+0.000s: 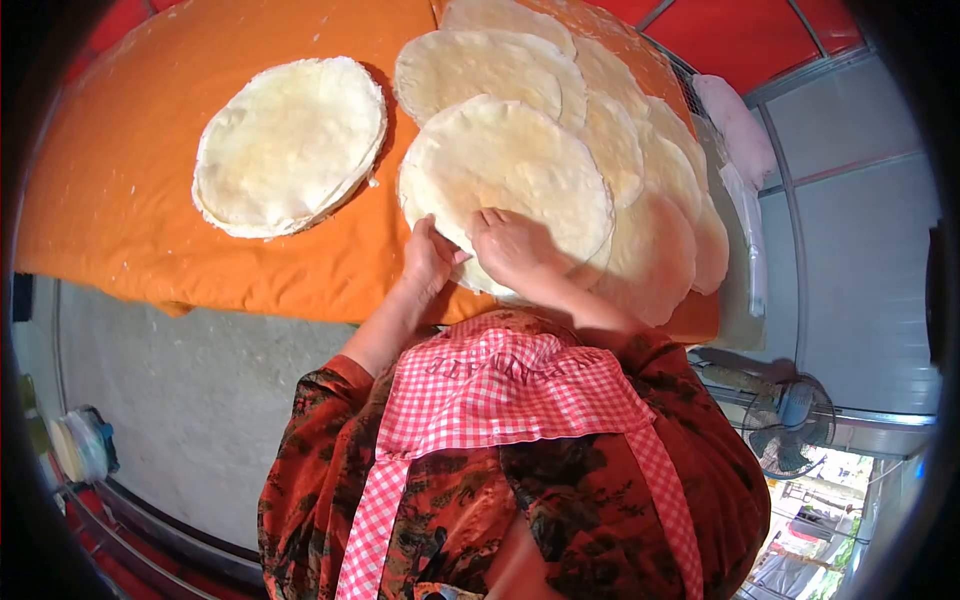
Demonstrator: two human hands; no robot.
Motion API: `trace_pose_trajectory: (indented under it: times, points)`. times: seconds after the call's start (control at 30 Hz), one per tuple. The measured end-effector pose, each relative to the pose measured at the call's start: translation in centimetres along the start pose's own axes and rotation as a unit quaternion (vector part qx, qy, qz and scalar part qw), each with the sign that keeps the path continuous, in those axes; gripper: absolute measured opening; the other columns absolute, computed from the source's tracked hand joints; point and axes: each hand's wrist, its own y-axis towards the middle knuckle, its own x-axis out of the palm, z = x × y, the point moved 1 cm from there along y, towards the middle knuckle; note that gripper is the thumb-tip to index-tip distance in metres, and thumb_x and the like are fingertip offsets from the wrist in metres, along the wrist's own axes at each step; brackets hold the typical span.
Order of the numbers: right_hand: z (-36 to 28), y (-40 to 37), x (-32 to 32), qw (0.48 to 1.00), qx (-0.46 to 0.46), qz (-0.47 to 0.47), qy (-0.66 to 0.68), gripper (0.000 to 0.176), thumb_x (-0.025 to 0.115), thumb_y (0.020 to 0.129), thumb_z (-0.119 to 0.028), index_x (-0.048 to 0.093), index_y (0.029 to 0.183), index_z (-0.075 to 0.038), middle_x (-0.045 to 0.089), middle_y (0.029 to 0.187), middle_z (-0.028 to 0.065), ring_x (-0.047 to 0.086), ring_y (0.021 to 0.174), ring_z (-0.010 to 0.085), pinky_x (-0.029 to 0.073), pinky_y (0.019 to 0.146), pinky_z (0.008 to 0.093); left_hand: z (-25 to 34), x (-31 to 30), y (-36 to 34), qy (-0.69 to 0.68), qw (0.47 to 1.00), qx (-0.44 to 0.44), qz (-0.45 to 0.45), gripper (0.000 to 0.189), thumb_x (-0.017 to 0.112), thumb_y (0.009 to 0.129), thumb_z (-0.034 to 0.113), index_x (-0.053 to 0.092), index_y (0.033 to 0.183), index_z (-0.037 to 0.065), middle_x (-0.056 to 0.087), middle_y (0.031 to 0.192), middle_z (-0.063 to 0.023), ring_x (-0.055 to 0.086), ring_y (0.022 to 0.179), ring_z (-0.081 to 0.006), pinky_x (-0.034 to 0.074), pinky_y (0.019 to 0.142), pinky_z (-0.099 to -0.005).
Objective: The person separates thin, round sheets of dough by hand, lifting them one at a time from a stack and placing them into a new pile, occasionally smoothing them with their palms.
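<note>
Nearest you, your checked apron (pixel 500 390) sits just short of the orange-covered table (pixel 120 210); your left hand (pixel 428 258) curls its fingers at the near rim of the top dough round (pixel 505 160), though whether they pinch it or only touch it cannot be told from here; your right hand (pixel 512 245) lies flat on that same round, fingers together, pressing down and gripping nothing; the round rests at the near edge of the table, overlapping the row of other rounds (pixel 650 240) that runs off to your right; it looks thin and soft, so pulling at one rim while the other hand pins it could stretch or tear it; it may also cling to the rounds beneath and drag them askew; farther left, the stack of rounds (pixel 290 145) lies apart, out of harm
</note>
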Motion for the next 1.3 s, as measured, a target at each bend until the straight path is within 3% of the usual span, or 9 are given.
trace_pose_trajectory:
  times: [0.1,0.4,0.5,0.57,0.6,0.67,0.87,1.07,1.3]
  points:
    - [0.4,0.4,-0.6,0.997,0.018,-0.071,0.021,0.039,0.057,0.086,-0.027,0.053,0.106,0.007,0.059,0.109,0.0241,0.057,0.105,0.0372,0.051,0.083,0.0418,-0.3,-0.8,0.7,0.018,1.000,-0.005,-0.009,0.032,0.044,0.092,0.022,0.048,0.121,0.008,0.060,0.114,-0.0124,0.061,0.096,-0.0257,0.053,0.070,-0.0398]
    - [0.6,-0.5,0.0,0.997,0.060,0.022,0.036,0.038,0.054,0.085,-0.017,0.053,0.115,0.004,0.059,0.111,0.0257,0.059,0.101,0.0366,0.048,0.083,0.0435,0.2,2.1,-0.8,0.120,0.988,0.040,0.092,0.031,0.057,0.087,0.004,0.049,0.117,0.002,0.063,0.106,-0.0121,0.063,0.089,-0.0239,0.056,0.069,-0.0394]
    - [-1.0,2.4,-8.8,0.974,0.162,-0.156,0.028,0.034,0.052,0.082,-0.008,0.059,0.114,-0.001,0.064,0.097,0.0244,0.064,0.087,0.0363,0.051,0.075,0.0461,-0.3,1.8,-0.2,0.117,0.988,0.062,0.077,0.032,0.059,0.087,0.005,0.047,0.117,0.001,0.062,0.106,-0.0141,0.063,0.088,-0.0255,0.056,0.069,-0.0385]
    - [-1.5,4.0,-14.2,0.964,0.205,-0.147,0.080,0.031,0.049,0.084,-0.008,0.064,0.111,-0.005,0.066,0.083,0.0221,0.066,0.074,0.0362,0.051,0.068,0.0475,-0.5,1.4,0.1,0.122,0.986,0.062,0.090,0.035,0.061,0.087,0.006,0.045,0.119,0.000,0.061,0.108,-0.0148,0.063,0.089,-0.0257,0.055,0.071,-0.0394]
    - [2.2,4.8,-10.4,0.991,0.121,-0.023,0.046,0.033,0.044,0.087,-0.008,0.062,0.115,-0.005,0.065,0.077,0.0227,0.065,0.071,0.0376,0.051,0.065,0.0462,-0.7,1.2,0.3,0.116,0.987,0.070,0.089,0.035,0.060,0.087,0.005,0.045,0.119,0.001,0.061,0.107,-0.0148,0.063,0.090,-0.0258,0.055,0.071,-0.0394]
    - [0.3,4.3,-10.5,0.997,0.073,-0.016,-0.021,0.024,0.047,0.084,-0.008,0.061,0.102,0.001,0.064,0.075,0.0204,0.064,0.065,0.0352,0.051,0.062,0.0445,-0.9,1.0,0.7,0.107,0.987,0.085,0.085,0.035,0.060,0.087,0.005,0.044,0.119,0.001,0.061,0.107,-0.0147,0.063,0.091,-0.0258,0.055,0.071,-0.0395]
    - [-0.4,1.1,-0.1,0.994,-0.009,-0.034,-0.106,0.029,0.049,0.079,-0.004,0.054,0.105,0.008,0.062,0.090,0.0210,0.063,0.083,0.0330,0.053,0.065,0.0398,-0.5,-0.3,0.6,0.124,0.988,0.033,0.086,0.032,0.046,0.092,0.011,0.042,0.123,0.005,0.060,0.113,-0.0126,0.063,0.091,-0.0269,0.055,0.065,-0.0373]
    - [-0.4,0.7,-0.7,0.996,-0.015,-0.048,-0.070,0.032,0.051,0.079,-0.007,0.052,0.107,0.009,0.060,0.102,0.0235,0.060,0.097,0.0353,0.052,0.075,0.0389,-0.2,0.2,0.1,0.041,0.999,0.015,0.023,0.028,0.040,0.094,0.018,0.045,0.117,0.004,0.057,0.113,-0.0150,0.060,0.098,-0.0283,0.055,0.073,-0.0408]
    - [-2.3,0.9,-1.0,0.999,0.004,-0.016,-0.050,0.040,0.059,0.083,-0.025,0.052,0.108,0.006,0.060,0.107,0.0241,0.060,0.100,0.0356,0.050,0.080,0.0410,0.0,-0.5,0.6,0.002,0.999,0.026,-0.035,0.053,0.030,0.098,0.044,0.039,0.132,0.004,0.053,0.124,-0.0155,0.053,0.112,-0.0299,0.051,0.084,-0.0441]
